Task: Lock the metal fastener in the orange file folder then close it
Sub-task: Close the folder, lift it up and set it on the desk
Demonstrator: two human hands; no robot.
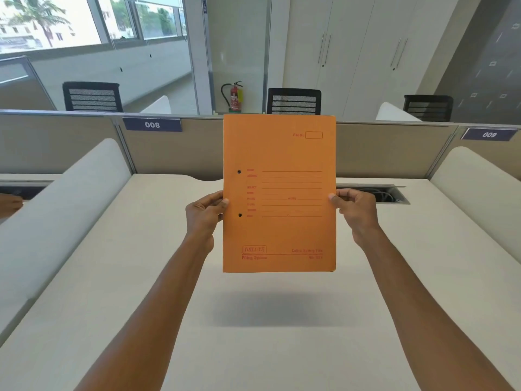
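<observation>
The orange file folder (279,235) is closed and held upright in the air above the desk, its printed front cover facing me. Two small dark holes show near its left edge; the metal fastener itself is hidden inside. My left hand (204,214) pinches the folder's left edge, thumb on the front. My right hand (355,211) pinches the right edge at about the same height. The folder's shadow falls on the desk below it.
The white desk (267,348) spreads out below, with padded side dividers at the left (70,210) and right (479,198). A beige partition (183,148) with labels 008 and 009 stands behind. An open cable tray (392,194) lies at the back right.
</observation>
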